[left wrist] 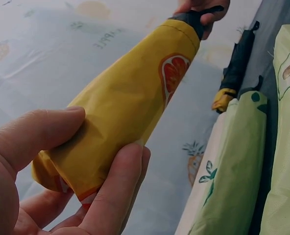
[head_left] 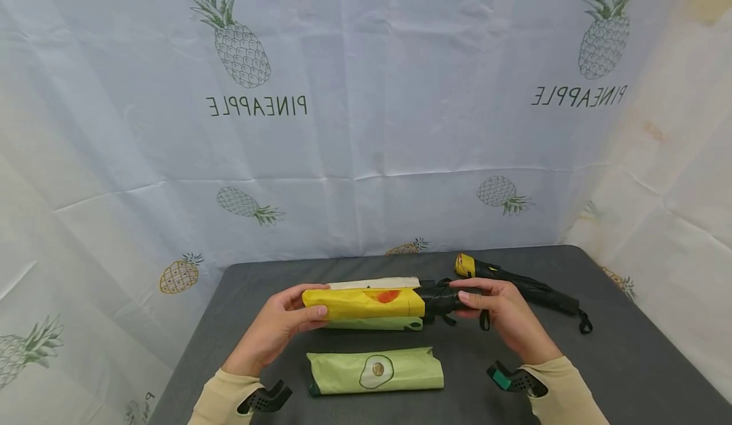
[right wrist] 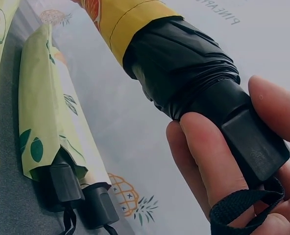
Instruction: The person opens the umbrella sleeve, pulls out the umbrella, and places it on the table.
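Both hands hold up a folded umbrella in a yellow sleeve with a red citrus slice print. My left hand grips the sleeve's closed-looking left end, thumb on one side and fingers on the other. With my right hand I hold its black handle, the wrist strap looping by the fingers. Black bunched fabric shows between sleeve and handle. Behind and below it, partly hidden, lie a green-sleeved umbrella and a white-sleeved umbrella, side by side, black handles to the right.
Nearer on the dark grey table lies a light green sleeve with an avocado print. At the back right rests a black folded umbrella with a yellow end and a strap. A pineapple-print cloth hangs behind the table.
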Demonstrator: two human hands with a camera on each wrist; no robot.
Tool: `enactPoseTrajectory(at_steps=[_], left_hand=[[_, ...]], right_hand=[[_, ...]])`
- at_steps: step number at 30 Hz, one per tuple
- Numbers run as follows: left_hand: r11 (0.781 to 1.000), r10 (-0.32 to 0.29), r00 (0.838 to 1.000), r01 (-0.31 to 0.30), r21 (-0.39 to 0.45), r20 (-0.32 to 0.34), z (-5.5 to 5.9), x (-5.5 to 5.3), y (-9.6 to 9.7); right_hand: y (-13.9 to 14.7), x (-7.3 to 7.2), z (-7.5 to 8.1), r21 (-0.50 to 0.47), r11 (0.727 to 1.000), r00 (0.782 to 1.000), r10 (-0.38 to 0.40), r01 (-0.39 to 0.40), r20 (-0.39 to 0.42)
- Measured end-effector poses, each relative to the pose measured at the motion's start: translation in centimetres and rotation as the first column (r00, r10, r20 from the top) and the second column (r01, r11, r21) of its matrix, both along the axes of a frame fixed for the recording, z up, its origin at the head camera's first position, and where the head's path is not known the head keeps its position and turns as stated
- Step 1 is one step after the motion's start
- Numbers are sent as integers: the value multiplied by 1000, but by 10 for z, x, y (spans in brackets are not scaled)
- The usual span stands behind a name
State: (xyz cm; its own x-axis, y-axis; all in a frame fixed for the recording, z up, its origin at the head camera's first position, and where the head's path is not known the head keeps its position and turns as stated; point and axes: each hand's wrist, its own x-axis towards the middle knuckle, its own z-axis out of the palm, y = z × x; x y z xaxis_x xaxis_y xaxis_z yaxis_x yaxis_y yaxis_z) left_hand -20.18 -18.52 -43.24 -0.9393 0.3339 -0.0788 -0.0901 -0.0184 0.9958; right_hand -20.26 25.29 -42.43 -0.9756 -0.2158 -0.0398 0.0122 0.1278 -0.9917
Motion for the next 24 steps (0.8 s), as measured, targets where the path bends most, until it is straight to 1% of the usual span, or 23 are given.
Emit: enactPoseTrajectory(at_steps=[4,11,24], left_hand=[[1000,-3,1000,3,-3,-9,0,0,0],[1000,0,1000,0,7,-1,0,-1,-1],[1000,-8,1000,8,8,-4,1,0,-2]], right_hand=[[1,0,0,12,1000,1000,-2,2,0],[4,-1,1,38,999,1000,-8,9,-7],[8,-1,2,13,1000,1000,-16,16,-6]])
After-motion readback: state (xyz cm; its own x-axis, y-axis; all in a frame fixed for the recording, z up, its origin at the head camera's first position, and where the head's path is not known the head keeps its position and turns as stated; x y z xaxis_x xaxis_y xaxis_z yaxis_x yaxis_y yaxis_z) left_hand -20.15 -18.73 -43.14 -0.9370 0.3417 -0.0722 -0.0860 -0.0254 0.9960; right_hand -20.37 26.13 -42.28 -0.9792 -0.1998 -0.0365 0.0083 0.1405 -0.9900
